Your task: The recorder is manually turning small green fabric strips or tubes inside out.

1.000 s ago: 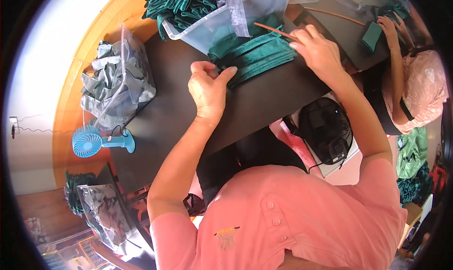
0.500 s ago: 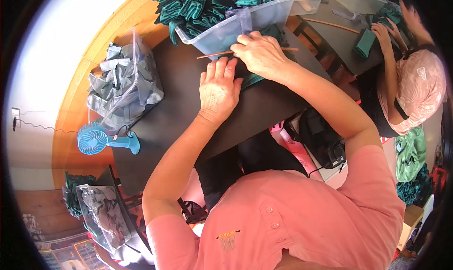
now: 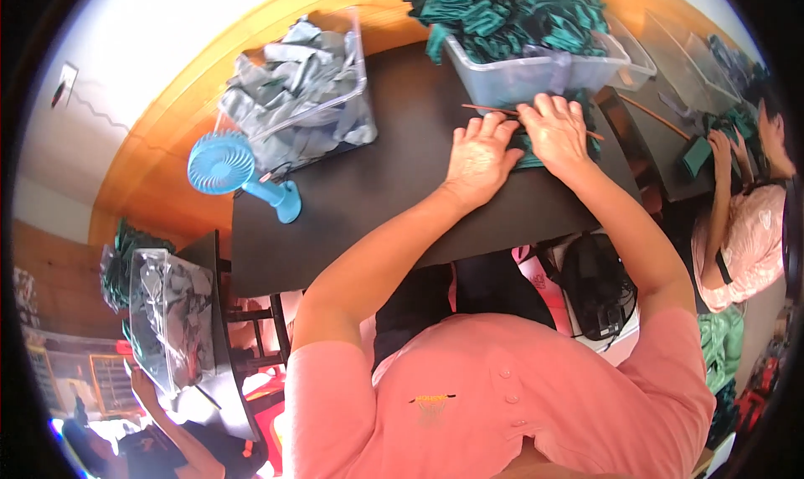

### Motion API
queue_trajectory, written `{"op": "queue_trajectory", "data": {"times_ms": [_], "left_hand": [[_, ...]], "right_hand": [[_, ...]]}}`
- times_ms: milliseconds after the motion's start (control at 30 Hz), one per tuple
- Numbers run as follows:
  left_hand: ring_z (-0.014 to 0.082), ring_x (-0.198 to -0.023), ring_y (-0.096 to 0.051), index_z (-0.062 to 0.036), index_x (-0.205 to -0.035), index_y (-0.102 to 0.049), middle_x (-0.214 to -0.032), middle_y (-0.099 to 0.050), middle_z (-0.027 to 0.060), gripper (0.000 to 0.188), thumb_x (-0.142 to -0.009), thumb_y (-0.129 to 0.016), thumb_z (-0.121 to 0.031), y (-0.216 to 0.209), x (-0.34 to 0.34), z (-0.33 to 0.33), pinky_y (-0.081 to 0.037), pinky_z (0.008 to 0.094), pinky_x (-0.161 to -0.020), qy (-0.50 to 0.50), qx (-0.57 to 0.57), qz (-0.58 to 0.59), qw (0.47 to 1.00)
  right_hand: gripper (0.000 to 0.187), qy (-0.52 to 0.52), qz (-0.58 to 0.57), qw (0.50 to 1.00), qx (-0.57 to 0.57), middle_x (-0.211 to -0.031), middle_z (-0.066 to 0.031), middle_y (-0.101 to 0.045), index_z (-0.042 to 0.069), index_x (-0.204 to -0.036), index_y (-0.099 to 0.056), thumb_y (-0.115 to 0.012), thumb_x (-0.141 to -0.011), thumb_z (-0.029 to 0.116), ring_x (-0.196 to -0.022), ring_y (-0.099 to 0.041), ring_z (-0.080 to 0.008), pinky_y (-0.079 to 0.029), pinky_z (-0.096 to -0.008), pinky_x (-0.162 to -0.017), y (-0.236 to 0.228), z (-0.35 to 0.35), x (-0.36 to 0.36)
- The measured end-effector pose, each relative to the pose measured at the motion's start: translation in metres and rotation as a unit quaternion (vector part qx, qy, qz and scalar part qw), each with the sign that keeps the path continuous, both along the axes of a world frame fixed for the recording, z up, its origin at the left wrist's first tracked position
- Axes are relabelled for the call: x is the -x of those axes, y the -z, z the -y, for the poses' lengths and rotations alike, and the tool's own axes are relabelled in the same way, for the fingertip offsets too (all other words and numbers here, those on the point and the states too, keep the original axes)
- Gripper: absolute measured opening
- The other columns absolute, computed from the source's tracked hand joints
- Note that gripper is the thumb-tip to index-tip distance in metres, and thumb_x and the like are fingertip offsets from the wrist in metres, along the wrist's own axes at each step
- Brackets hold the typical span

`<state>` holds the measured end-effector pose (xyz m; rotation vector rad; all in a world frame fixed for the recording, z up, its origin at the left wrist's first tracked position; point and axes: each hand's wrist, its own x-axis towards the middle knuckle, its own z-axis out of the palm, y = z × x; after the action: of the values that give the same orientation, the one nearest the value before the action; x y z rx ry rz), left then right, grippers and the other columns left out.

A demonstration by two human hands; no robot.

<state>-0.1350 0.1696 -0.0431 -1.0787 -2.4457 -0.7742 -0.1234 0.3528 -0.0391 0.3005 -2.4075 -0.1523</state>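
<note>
A thin brown wooden stick (image 3: 490,109) lies crosswise at the far side of a dark green velvety cloth piece (image 3: 529,157) on the black table. My right hand (image 3: 554,136) lies over the stick and cloth, fingers bent across the stick; its fingertips are partly hidden. Close beside it, my left hand (image 3: 481,161) rests flat with fingers stretched out, its tips near the stick and its thumb at the cloth's left edge. Just beyond both hands stands a clear plastic bin (image 3: 536,75) heaped with folded green cloth pieces (image 3: 511,14).
A clear bin (image 3: 362,69) of grey-blue cloth pieces and a blue handheld fan (image 3: 243,171) stand on the black table (image 3: 352,215) to the left. At right, a co-worker (image 3: 741,236) handles green cloth. Another person (image 3: 167,445) is at lower left.
The view has swung, so the table and bins sit further right. My right hand has gone from gripping the stick with raised knuckles to lying lower over it; my left hand stays beside it.
</note>
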Motion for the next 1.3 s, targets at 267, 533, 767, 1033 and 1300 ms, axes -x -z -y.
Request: {"op": "queue_trajectory", "data": {"times_ms": [267,533,767,1033,1300], "left_hand": [[0.0338,-0.108,-0.050,-0.0071,-0.109,-0.062,-0.117,-0.054,0.0113,0.038,-0.075,-0.074,-0.019,-0.021,-0.027,0.070,-0.043,0.0455,-0.089,0.055,-0.100,0.029,0.993],[0.0273,-0.076,-0.062,0.0011,-0.087,-0.066,-0.081,-0.061,0.0132,0.015,-0.076,-0.071,-0.006,-0.006,-0.055,0.215,-0.050,0.0359,-0.068,-0.073,-0.257,0.174,0.948],[0.0248,-0.079,-0.061,0.0005,-0.089,-0.066,-0.084,-0.061,0.0111,0.014,-0.075,-0.071,-0.001,-0.007,-0.071,0.259,-0.051,0.0343,-0.070,-0.166,-0.275,0.171,0.931],[0.0306,-0.085,-0.057,-0.0010,-0.091,-0.063,-0.093,-0.060,0.0106,0.021,-0.073,-0.073,-0.004,-0.008,-0.075,0.259,-0.049,0.0403,-0.071,-0.161,-0.190,0.070,0.966],[0.0314,-0.085,-0.058,-0.0006,-0.093,-0.064,-0.094,-0.061,0.0122,0.025,-0.072,-0.075,-0.006,-0.007,-0.076,0.261,-0.049,0.0403,-0.071,-0.158,-0.184,0.070,0.968]], "right_hand": [[0.015,-0.075,-0.045,0.994,0.064,-0.087,-0.0030,-0.057,0.014,-0.095,-0.067,-0.066,-0.085,0.025,-0.086,-0.059,-0.0243,-0.041,-0.0406,-0.073,-0.045,0.037,-0.007],[0.014,-0.370,-0.007,0.915,0.159,-0.086,-0.0072,-0.063,0.008,-0.094,-0.067,-0.068,-0.084,0.017,-0.081,-0.062,-0.0247,-0.048,-0.0379,-0.070,-0.138,0.188,0.068],[0.083,-0.297,0.312,0.899,-0.078,-0.131,-0.0121,-0.053,0.026,-0.147,-0.037,-0.077,-0.075,0.031,-0.120,-0.053,-0.0379,-0.044,-0.0488,-0.097,-0.119,0.291,0.196],[0.059,-0.243,0.469,0.833,-0.166,-0.134,-0.0232,-0.044,0.021,-0.150,-0.027,-0.045,-0.094,0.019,-0.122,-0.051,-0.0412,-0.042,-0.0483,-0.100,-0.082,0.323,0.224],[0.051,-0.277,0.351,0.881,-0.153,-0.112,-0.0187,-0.065,0.018,-0.136,-0.053,-0.055,-0.085,0.020,-0.106,-0.062,-0.0390,-0.048,-0.0487,-0.089,-0.079,0.332,0.212]]}}
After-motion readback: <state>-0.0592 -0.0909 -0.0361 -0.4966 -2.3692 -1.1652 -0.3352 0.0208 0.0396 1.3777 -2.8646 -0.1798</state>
